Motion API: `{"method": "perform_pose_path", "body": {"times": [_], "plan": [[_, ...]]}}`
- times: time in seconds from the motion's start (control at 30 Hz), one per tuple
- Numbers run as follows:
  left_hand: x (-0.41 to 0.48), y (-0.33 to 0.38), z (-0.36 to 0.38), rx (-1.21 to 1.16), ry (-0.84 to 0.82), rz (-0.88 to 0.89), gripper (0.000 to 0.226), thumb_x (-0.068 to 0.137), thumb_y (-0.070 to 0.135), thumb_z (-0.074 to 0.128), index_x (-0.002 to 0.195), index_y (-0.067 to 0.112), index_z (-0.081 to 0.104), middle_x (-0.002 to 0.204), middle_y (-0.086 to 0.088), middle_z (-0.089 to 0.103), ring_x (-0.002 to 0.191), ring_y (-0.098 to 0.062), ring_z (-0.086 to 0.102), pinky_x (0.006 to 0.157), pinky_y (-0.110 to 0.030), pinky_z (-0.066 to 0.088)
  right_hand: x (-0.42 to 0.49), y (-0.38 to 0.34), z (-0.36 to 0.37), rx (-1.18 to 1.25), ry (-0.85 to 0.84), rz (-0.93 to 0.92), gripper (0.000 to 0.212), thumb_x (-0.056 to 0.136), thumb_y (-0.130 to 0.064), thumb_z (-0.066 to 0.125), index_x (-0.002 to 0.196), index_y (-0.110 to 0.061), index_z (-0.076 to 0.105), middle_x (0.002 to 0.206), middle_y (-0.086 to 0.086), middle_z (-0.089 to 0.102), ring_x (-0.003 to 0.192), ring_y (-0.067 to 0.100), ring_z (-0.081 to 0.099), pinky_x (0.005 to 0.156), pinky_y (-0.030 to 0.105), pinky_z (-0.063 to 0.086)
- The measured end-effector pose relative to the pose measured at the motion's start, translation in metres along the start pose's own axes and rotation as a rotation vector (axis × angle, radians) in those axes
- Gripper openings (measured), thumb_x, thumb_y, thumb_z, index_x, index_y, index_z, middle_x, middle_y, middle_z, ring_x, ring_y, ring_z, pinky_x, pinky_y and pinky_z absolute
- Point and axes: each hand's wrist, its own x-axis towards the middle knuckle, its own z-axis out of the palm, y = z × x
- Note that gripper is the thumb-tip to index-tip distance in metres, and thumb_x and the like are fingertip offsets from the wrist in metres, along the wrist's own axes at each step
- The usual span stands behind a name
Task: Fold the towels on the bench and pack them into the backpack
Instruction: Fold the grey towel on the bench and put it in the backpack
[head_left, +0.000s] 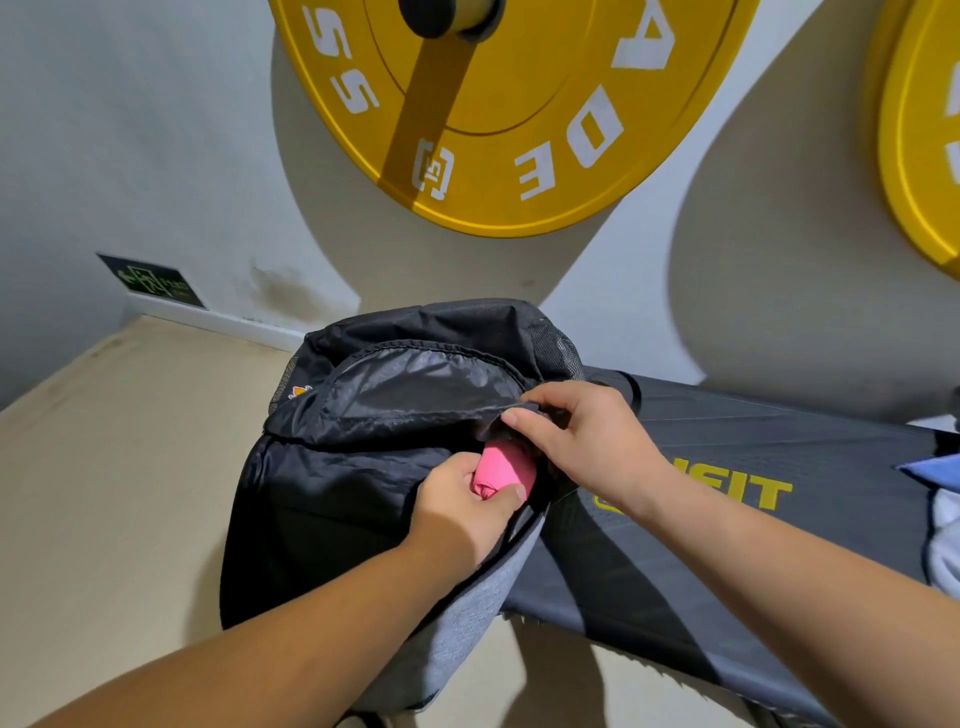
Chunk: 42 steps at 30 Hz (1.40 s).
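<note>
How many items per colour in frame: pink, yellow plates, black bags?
Pink towel, gripped by the left hand: 1
Yellow weight plates: 2
Black backpack, opening held by the right hand: 1
Total: 4

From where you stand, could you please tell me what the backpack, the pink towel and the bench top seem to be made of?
Backpack: thin black synthetic, probably nylon, with a crinkly sheen, plus a grey woven panel and a mesh pocket.
Pink towel: soft matte cloth, rolled, gripped by the left hand; the weave is too small to tell.
Bench: dark padded cover, likely vinyl, smooth with printed yellow letters.
</note>
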Motion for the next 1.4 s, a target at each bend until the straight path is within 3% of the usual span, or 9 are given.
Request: {"method": "perform_pose_path", "body": {"times": [0.17,0.27,0.43,0.53,0.63,0.8,1.03,1.17,1.4], "plan": [[-0.006,0.001,0.002,-0.023,-0.013,-0.05,0.027,0.074,0.026,0.076,0.084,0.004,0.066,0.066,-0.009,0.062,0.056,-0.016,0.052,0.057,-0.035,0.048,-0.001,0.012,0.003,-0.138,-0.033,-0.028,0.042,0.085,-0.072,0.05,0.102,-0.038,0.068,0.089,-0.009,0.069,0.09,0.013,0.063,0.078,0.042,0.055],[-0.013,-0.01,0.0,0.089,-0.078,-0.042,0.04,0.065,0.04,0.072,0.086,0.007,0.066,0.079,-0.019,0.068,0.064,-0.018,0.056,0.07,-0.05,0.055,-0.004,0.009,0.004,-0.18,-0.055,-0.022,0.048,0.084,-0.073,0.046,0.105,-0.037,0.069,0.093,-0.008,0.067,0.093,0.016,0.062,0.08,0.043,0.054],[-0.024,0.0,-0.01,0.232,-0.118,-0.03,0.03,0.073,0.044,0.082,0.088,0.022,0.069,0.082,0.0,0.075,0.081,-0.018,0.07,0.082,-0.039,0.059,-0.014,0.005,0.0,-0.163,-0.157,0.002,0.067,0.079,-0.078,0.043,0.125,-0.036,0.067,0.103,-0.009,0.06,0.099,0.013,0.061,0.092,0.039,0.052],[-0.035,0.017,-0.027,0.385,-0.078,0.069,0.03,0.075,0.042,0.083,0.085,0.02,0.066,0.075,0.004,0.07,0.076,-0.015,0.066,0.08,-0.038,0.056,-0.024,0.001,-0.015,-0.132,-0.187,0.009,0.055,0.088,-0.066,0.053,0.13,-0.033,0.065,0.11,-0.008,0.061,0.104,0.011,0.061,0.099,0.035,0.05],[-0.05,0.055,-0.037,0.472,-0.12,0.134,0.024,0.08,0.034,0.075,0.077,0.011,0.066,0.065,0.005,0.062,0.066,-0.017,0.058,0.08,-0.039,0.056,-0.036,0.004,-0.04,-0.143,-0.12,0.027,0.039,0.094,-0.053,0.059,0.122,-0.029,0.07,0.105,-0.008,0.06,0.103,0.014,0.062,0.1,0.037,0.049],[-0.084,0.132,0.02,0.41,-0.232,0.299,0.016,0.085,0.019,0.072,0.072,0.01,0.072,0.047,0.01,0.056,0.042,-0.004,0.048,0.052,-0.031,0.046,-0.08,0.034,-0.102,-0.297,-0.055,0.234,0.041,0.095,-0.055,0.054,0.124,-0.029,0.067,0.116,0.001,0.059,0.114,0.024,0.061,0.097,0.042,0.051],[-0.151,0.173,0.154,0.183,-0.368,0.485,0.015,0.086,0.012,0.07,0.073,0.019,0.076,0.052,0.013,0.059,0.05,-0.002,0.048,0.056,-0.021,0.043,-0.178,0.13,-0.215,-0.666,0.169,0.457,0.035,0.092,-0.038,0.057,0.119,-0.016,0.065,0.115,0.012,0.058,0.109,0.036,0.057,0.086,0.042,0.05],[-0.167,0.147,0.18,0.18,-0.434,0.499,0.014,0.088,0.008,0.072,0.084,0.021,0.074,0.051,0.022,0.058,0.05,0.0,0.052,0.053,-0.008,0.041,-0.21,0.168,-0.263,-0.854,0.503,0.553,0.025,0.08,-0.022,0.064,0.101,-0.011,0.067,0.102,0.015,0.061,0.089,0.038,0.056,0.07,0.041,0.041],[-0.153,0.136,0.18,0.215,-0.398,0.457,0.018,0.085,0.01,0.073,0.078,0.027,0.076,0.067,0.008,0.07,0.055,0.0,0.056,0.056,-0.01,0.045,-0.229,0.202,-0.285,-0.159,0.615,0.82,0.012,0.094,-0.017,0.057,0.103,-0.013,0.062,0.081,0.002,0.058,0.08,0.027,0.058,0.067,0.03,0.036]]}}
